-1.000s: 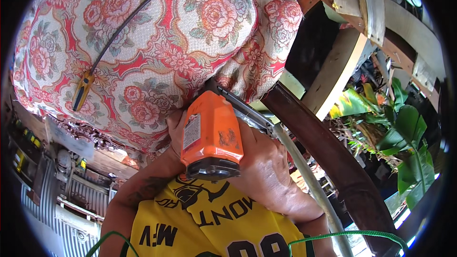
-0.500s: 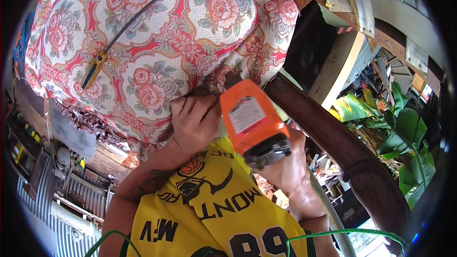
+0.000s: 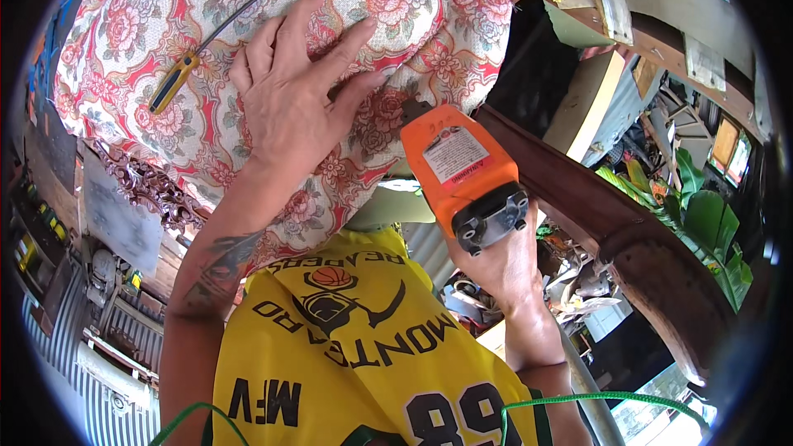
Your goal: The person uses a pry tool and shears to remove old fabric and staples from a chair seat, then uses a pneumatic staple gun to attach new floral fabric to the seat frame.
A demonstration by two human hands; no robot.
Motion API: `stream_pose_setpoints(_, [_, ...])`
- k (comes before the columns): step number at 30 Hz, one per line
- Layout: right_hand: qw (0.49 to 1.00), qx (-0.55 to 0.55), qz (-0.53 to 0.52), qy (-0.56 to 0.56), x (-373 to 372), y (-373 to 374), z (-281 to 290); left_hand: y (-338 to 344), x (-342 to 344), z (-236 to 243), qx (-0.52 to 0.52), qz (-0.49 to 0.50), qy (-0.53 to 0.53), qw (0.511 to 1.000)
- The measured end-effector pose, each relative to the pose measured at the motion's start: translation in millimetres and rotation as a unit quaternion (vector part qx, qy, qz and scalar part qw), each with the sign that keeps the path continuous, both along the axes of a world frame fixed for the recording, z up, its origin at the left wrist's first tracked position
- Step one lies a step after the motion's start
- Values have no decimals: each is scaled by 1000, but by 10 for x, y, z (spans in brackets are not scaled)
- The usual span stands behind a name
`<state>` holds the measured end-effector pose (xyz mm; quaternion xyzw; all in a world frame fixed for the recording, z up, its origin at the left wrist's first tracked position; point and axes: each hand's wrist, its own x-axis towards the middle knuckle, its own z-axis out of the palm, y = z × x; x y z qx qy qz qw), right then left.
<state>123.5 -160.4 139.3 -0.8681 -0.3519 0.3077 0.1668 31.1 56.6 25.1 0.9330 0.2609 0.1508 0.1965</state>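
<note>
One stretch of floral fabric (image 3: 396,0) fills most of my remote view. By its lower right edge I see the orange tool (image 3: 475,177), the right hand (image 3: 505,268) closed around it from beneath. On the fabric, the left hand (image 3: 289,111) lies spread, grasping nothing, and a screwdriver (image 3: 175,83) rests at upper left.

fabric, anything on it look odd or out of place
Perhaps the screwdriver: it lies loose on the fabric beside the left hand and looks bowed along its length, though the wide lens may cause some of that. I see no clear spill or tear.
</note>
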Motion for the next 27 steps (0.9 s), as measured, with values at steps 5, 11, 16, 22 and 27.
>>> stream_pose_setpoints(5, [999,3,6,-33,-19,-30,-86,-12,-8,-61,10,9,25,1000])
stream_pose_setpoints(11, [993,56,-90,44,-26,145,-71,17,-57,-61,7,-1,9,1000])
stream_pose_setpoints(16, [986,50,-144,61,-77,319,-87,-11,-78,-71,-18,-5,-12,1000])
stream_pose_setpoints(22, [993,49,-101,32,-30,351,-135,-73,-144,-100,-26,-1,-32,999])
stream_pose_setpoints(27, [992,34,-110,44,-43,386,-152,-56,-153,-120,-47,-2,-46,998])
